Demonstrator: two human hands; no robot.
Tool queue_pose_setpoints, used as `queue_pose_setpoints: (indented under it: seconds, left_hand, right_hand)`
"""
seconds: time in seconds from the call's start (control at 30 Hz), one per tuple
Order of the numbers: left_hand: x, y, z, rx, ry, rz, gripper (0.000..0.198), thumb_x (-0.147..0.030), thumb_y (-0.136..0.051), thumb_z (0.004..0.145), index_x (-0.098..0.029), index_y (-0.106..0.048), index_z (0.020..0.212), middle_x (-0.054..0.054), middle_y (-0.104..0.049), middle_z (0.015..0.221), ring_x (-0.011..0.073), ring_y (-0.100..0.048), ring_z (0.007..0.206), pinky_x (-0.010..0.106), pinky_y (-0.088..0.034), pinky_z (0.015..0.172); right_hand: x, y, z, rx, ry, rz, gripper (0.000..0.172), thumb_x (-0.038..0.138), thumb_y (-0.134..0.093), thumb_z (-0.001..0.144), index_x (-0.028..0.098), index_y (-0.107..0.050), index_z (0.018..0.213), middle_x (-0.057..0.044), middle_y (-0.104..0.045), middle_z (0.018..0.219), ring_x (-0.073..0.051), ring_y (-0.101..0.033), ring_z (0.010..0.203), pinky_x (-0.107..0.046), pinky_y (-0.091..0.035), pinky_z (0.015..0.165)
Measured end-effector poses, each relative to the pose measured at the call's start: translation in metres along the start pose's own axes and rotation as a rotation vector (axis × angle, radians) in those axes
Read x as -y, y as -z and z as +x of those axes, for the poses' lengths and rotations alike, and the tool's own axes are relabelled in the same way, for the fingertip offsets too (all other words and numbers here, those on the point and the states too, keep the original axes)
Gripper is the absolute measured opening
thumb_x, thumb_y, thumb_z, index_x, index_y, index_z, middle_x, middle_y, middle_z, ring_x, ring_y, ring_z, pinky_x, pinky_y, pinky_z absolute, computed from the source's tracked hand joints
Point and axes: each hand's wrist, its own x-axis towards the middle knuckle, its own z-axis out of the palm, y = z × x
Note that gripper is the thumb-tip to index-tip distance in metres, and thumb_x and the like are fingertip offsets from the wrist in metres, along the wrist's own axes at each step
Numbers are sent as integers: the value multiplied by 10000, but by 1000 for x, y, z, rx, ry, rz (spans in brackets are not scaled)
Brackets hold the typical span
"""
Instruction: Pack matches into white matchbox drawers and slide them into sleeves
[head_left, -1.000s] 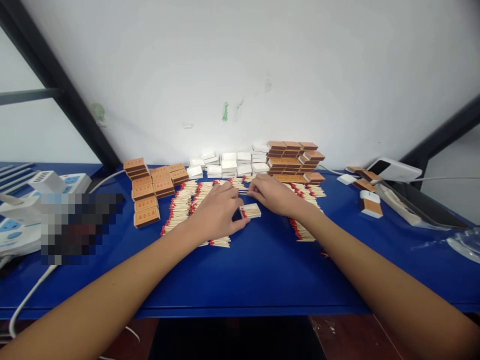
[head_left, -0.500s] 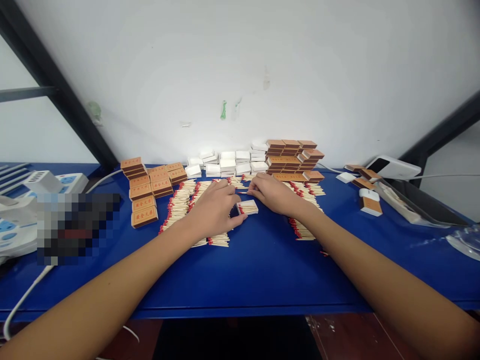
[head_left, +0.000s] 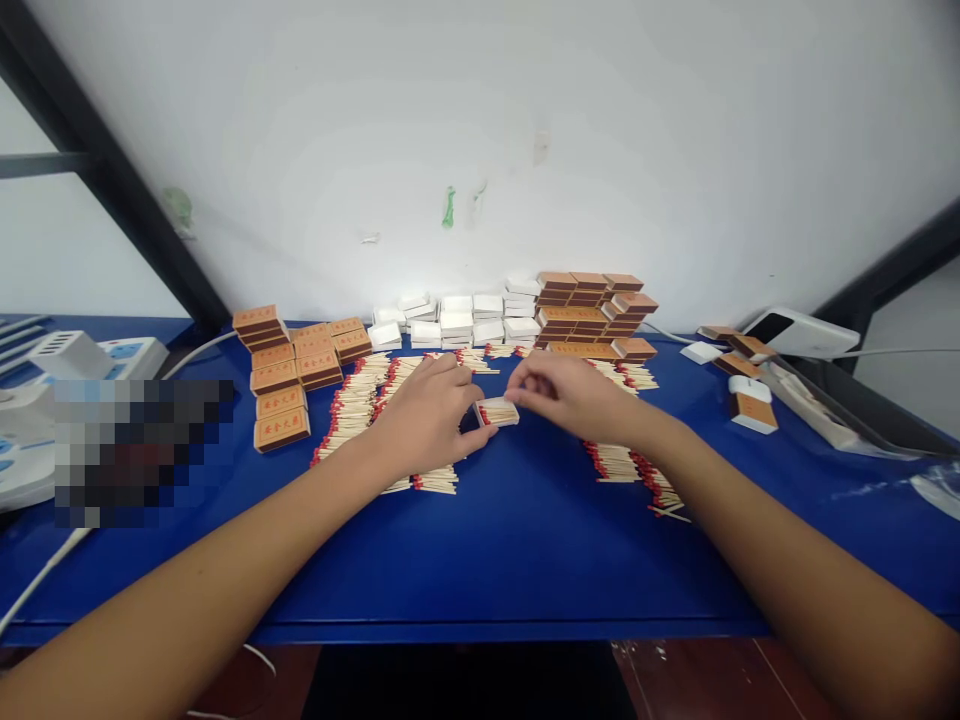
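A small white matchbox tray with matches in it sits on the blue table. My left hand grips the tray's left end, thumb at the near side and fingers at the far side. Over the tray's right end, my right hand is closed in a pinch at a match, whose stick is partly hidden by the fingers. Rows of red-headed matches lie to the left and to the right, partly under my hands and forearms.
White trays are stacked along the wall, beside brown matchbox sleeves. Orange matchboxes stand in stacks at the left. Farther out are a power strip, a white device and several loose boxes.
My right hand has brought a match from beyond the tray down to the tray's right end. My left hand has kept its grip on the tray. The view has shifted slightly.
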Motion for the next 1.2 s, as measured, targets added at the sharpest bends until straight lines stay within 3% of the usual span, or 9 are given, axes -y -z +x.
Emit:
queue_pose_setpoints:
  seconds: [0.13,0.3,0.53,0.93,1.2]
  left_hand:
    - [-1,-1,0,0,-15,-16,294,-443,-764,1003,-155,-815,1039,94,-704,920,314,-604,1041,467,-487,961]
    - [-4,-2,-1,19,-26,-58,294,-440,-774,999,-153,-815,1047,92,-707,923,302,-615,1026,454,-502,952]
    - [-4,-1,-1,25,-30,-53,304,-447,-777,998,-153,-819,1061,88,-711,919,305,-618,1025,466,-506,966]
    - [1,1,0,12,-16,-21,307,-453,-762,1002,-154,-822,1026,92,-702,895,306,-611,1005,463,-504,926]
    - [4,1,1,13,-2,-17,305,-457,-757,1003,-159,-819,1019,87,-698,872,300,-621,986,464,-506,940]
  right_hand:
    - [-38,15,7,-235,-116,-163,202,363,-633,1008,205,-727,922,-91,-713,879,-241,-623,788,-378,-440,709]
    - [-68,15,14,-197,-96,-288,190,333,-655,980,199,-786,949,-121,-731,942,-293,-664,903,-408,-475,770]
    - [-64,5,25,-162,-34,-342,155,260,-631,974,192,-755,912,-136,-718,979,-291,-647,927,-412,-489,818]
    - [-50,13,18,-71,-111,-336,201,320,-611,983,224,-619,807,-120,-698,903,-293,-622,895,-396,-438,776]
    - [-49,6,13,-105,-32,-302,191,305,-599,993,225,-613,819,-118,-681,925,-290,-604,933,-396,-449,808]
